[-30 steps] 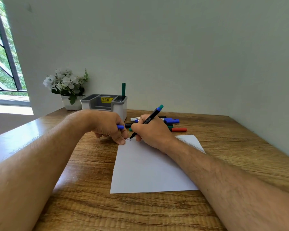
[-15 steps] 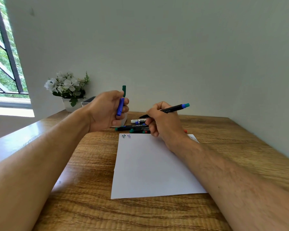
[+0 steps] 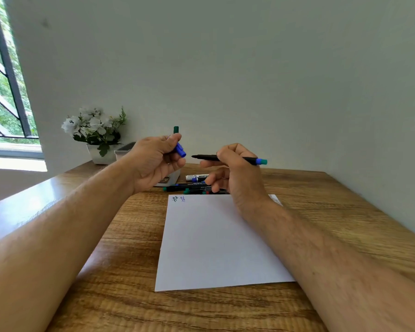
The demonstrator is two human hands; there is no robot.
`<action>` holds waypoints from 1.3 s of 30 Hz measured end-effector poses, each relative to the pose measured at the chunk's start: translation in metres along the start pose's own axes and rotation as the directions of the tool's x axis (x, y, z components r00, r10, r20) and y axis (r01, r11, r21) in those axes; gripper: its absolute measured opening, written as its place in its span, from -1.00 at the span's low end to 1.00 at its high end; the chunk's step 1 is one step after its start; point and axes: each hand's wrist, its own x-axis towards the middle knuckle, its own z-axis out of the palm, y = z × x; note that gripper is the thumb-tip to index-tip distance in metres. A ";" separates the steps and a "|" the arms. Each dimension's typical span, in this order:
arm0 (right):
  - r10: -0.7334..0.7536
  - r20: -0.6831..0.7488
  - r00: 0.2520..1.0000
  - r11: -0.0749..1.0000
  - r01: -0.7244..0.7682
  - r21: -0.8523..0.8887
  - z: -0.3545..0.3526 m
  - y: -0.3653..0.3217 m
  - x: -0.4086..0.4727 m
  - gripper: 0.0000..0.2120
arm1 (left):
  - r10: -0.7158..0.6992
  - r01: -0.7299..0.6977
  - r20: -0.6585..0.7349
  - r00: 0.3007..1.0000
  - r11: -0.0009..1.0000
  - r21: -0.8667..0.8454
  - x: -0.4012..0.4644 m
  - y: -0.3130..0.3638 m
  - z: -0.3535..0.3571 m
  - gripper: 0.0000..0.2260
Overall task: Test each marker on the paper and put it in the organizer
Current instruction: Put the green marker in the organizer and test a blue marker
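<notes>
A white sheet of paper (image 3: 216,243) lies flat on the wooden bench (image 3: 120,279), with two small scribbles, green and blue, at its far left corner. Above its far edge the right hand (image 3: 235,176) pinches an uncapped black marker with a blue end (image 3: 228,159), tip pointing left. The left hand (image 3: 153,161) curls around its blue cap (image 3: 180,150), just apart from the tip. Beyond, loose markers (image 3: 197,186) lie beside the grey organizer (image 3: 171,179), a green marker (image 3: 176,129) standing in it.

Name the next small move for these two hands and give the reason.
Probably bring the blue cap in the left hand onto the bare tip of the marker in the right hand: tip and cap face each other, and the paper already bears a blue scribble.
</notes>
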 end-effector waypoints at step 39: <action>-0.191 0.083 0.978 0.806 0.205 -0.556 0.009 0.015 0.002 -0.86 | 0.141 -0.146 -0.085 0.986 0.988 -0.055 0.005 -0.003 -0.003 -0.89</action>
